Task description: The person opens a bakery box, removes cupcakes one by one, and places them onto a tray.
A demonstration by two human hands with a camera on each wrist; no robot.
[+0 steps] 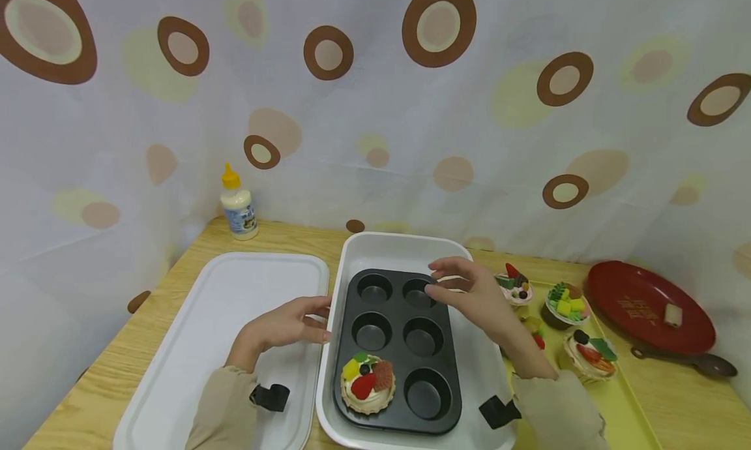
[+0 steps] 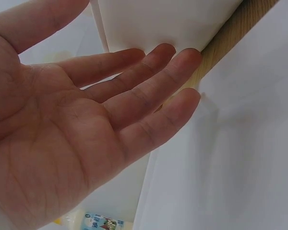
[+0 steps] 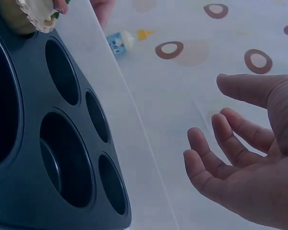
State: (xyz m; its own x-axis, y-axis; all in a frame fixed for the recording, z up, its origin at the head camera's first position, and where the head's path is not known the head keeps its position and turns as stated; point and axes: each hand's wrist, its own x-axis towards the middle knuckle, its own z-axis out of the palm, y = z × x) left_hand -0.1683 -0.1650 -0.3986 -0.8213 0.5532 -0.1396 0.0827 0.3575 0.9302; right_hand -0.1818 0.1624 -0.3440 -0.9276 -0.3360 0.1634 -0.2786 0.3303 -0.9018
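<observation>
A black muffin tin [image 1: 397,310] lies in a deep white tray [image 1: 480,365]. Its near left cup holds a cupcake [image 1: 368,385] topped with cream and fruit; the other cups are bare. My left hand [image 1: 296,323] is at the tray's left side, fingers loosely extended. In the left wrist view those fingertips [image 2: 185,60] lie against or very near the white wall; contact is hard to tell. Over the tin's far right corner hovers my right hand [image 1: 469,297]. The right wrist view shows that hand [image 3: 249,167] with spread, slightly bent fingers and nothing in it.
Left of the tray lies a flat white lid [image 1: 235,293]. On the right, a yellow tray [image 1: 630,411] carries several cupcakes [image 1: 566,304]. Beyond are a red plate [image 1: 639,293] with a small beige piece and a dark spoon [image 1: 712,365]. A yellow-capped bottle [image 1: 239,209] stands at the back left.
</observation>
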